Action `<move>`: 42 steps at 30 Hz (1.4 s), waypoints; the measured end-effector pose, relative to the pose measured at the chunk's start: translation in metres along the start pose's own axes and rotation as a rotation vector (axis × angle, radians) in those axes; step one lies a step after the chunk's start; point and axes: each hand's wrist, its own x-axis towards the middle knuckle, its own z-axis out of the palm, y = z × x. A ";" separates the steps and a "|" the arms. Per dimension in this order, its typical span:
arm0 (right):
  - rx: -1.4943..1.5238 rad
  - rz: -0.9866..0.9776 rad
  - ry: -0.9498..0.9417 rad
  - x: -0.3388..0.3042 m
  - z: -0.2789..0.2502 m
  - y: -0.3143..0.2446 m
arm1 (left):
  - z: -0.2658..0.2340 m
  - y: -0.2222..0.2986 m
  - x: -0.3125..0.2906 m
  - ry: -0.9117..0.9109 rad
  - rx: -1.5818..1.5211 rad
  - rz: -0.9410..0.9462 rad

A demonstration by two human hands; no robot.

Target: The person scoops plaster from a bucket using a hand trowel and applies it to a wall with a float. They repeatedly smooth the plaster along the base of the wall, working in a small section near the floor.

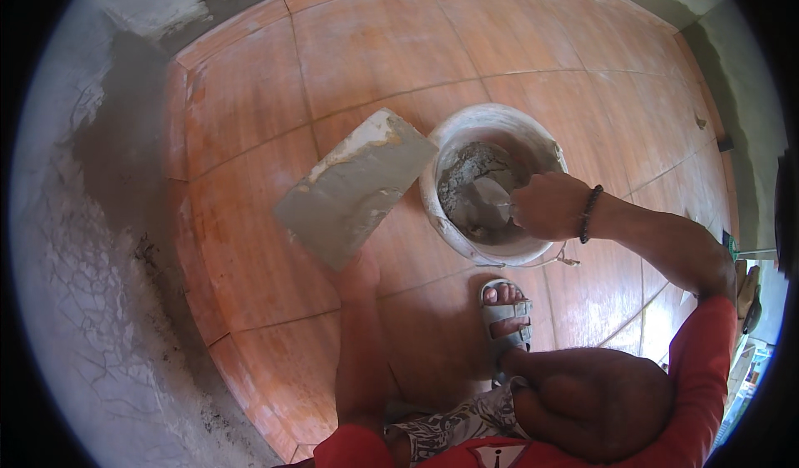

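My left hand is closed at the near edge of a flat rectangular board, its fingers mostly hidden beneath it. Grey mortar coats most of the board's top, and a paler strip shows along the far edge. The board is tilted, and its right corner overlaps the rim of a whitish bucket. Inside the bucket lies wet grey mortar. Over the bucket's right side, my right hand grips a trowel, whose blade is down in the mortar; the fist hides its handle. A dark beaded bracelet circles my right wrist.
Orange-brown tiles cover the floor. A wall with damp grey patches runs along the left, and another wall stands at the right. My sandalled foot is just nearer than the bucket. Tools sit at the right edge.
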 end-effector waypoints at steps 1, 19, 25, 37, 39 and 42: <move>0.045 0.008 0.009 -0.001 0.000 0.003 | -0.004 0.002 0.000 -0.026 0.008 0.005; 1.226 0.115 0.034 -0.067 0.042 0.058 | -0.015 -0.032 0.011 -0.207 0.574 0.229; 1.638 0.054 0.266 -0.099 0.050 0.048 | 0.002 -0.051 0.011 -0.149 0.593 0.255; 0.927 -0.105 1.322 -0.064 0.044 -0.040 | 0.110 -0.097 -0.029 -0.212 0.596 0.483; 0.763 -0.045 1.331 -0.053 0.053 -0.042 | 0.117 -0.106 -0.034 -0.224 0.636 0.537; 0.509 -0.024 1.400 -0.031 0.052 -0.046 | 0.133 -0.103 -0.038 -0.222 0.631 0.503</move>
